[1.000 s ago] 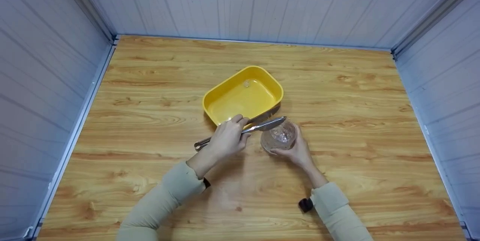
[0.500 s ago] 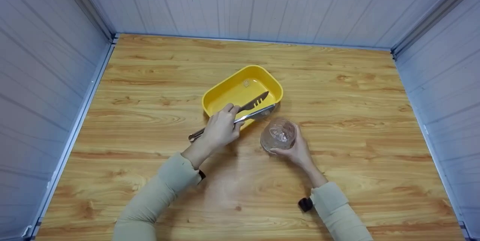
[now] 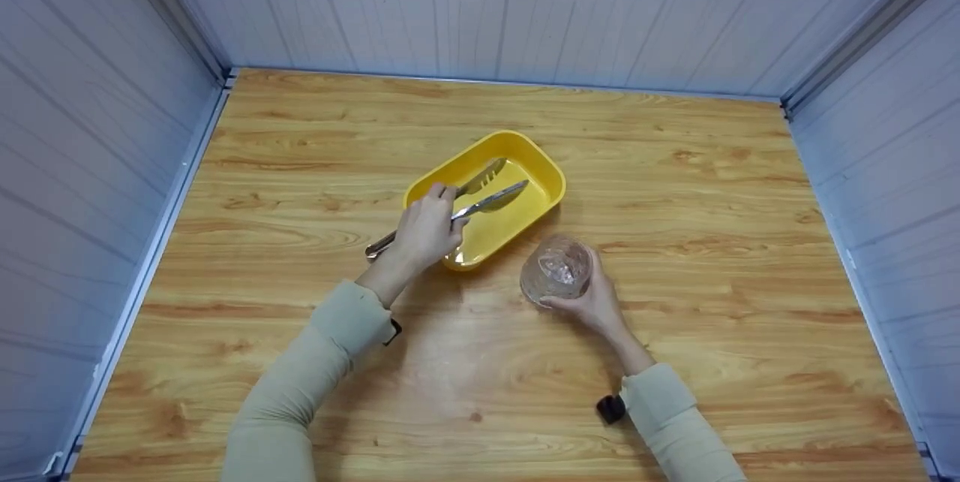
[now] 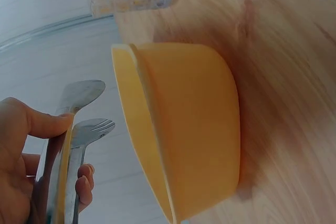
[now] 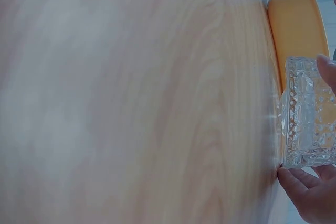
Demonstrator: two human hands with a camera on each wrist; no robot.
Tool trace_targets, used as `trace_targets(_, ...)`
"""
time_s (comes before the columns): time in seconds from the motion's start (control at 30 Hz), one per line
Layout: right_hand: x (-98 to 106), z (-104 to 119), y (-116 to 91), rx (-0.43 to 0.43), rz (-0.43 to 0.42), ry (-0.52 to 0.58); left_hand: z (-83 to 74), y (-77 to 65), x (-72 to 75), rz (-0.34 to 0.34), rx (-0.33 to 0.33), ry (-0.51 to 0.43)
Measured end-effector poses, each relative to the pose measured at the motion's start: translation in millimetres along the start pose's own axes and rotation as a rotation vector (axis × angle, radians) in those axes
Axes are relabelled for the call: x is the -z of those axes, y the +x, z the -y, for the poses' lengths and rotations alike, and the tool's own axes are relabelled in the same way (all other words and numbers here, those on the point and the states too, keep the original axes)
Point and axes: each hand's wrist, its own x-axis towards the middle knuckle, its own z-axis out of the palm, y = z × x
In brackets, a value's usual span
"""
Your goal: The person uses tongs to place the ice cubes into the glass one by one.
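In the head view my left hand (image 3: 427, 230) holds metal serving tongs (image 3: 491, 200) over the yellow container (image 3: 538, 155). One tong end is slotted like a fork and the other is a rounded blade; the left wrist view shows these tongs (image 4: 81, 95) with the two ends apart and nothing between them. My right hand (image 3: 600, 305) grips a clear patterned glass (image 3: 555, 272) on the table, its fingers and thumb around the side. Bright clear shapes show inside the glass. In the right wrist view the glass (image 5: 307, 119) stands upright, close to the container (image 5: 296, 24).
A wood-grain table (image 3: 712, 242) spreads around the container and glass. Pale panel walls (image 3: 465, 9) rise at the back and on both sides. A small dark block (image 3: 611, 409) is at the right sleeve's cuff.
My left hand has carried the tongs from over the glass, up and left, to over the yellow container. A small clear lump seen in the container earlier is now hidden. My right hand stays put.
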Motion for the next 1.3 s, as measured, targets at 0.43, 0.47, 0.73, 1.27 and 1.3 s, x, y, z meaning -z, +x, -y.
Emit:
trace_targets(0.43,1,2,-1,-0.009,0.005,0.01,13.2,24.4,-8.4,0.024,0.074,0.052)
trace_targets(0.47,1,2,-1,-0.013,0.007,0.009,13.7,26.6,-9.8,0.026,0.08,0.054)
trace_targets(0.73,4,21,-4,-0.01,0.022,0.034,16.0,41.9,-19.0,0.075,0.095,0.109)
trace_targets(1.27,1,1,0,-0.009,0.017,0.03,18.2,62.8,-30.1,0.165,0.093,0.177)
trace_targets(1.3,1,1,0,-0.01,0.016,0.028,18.5,63.9,-30.8,0.173,0.091,0.182)
